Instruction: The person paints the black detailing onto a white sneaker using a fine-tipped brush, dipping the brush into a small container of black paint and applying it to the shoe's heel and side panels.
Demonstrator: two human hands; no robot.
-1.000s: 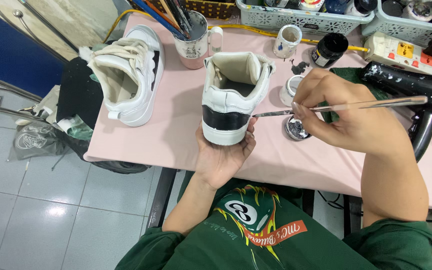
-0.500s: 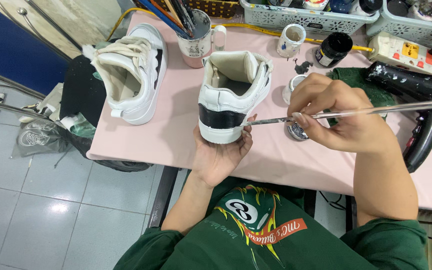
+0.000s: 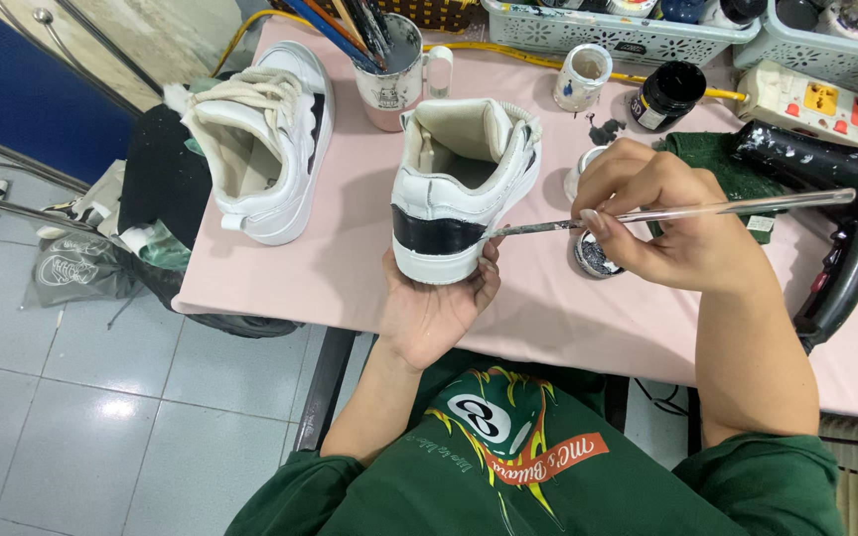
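White sneaker [image 3: 464, 189] (heel overhanging table edge [image 3: 280, 323])

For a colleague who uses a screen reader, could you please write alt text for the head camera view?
Seen from above, a left hand steadies a white sneaker by its heel on a pink table while the right hand touches a thin paintbrush to its black heel band. A second white sneaker, a mug of brushes and a black heat gun sit nearby.

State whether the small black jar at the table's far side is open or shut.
Open: the black jar has no lid, and its round mouth shows dark contents.
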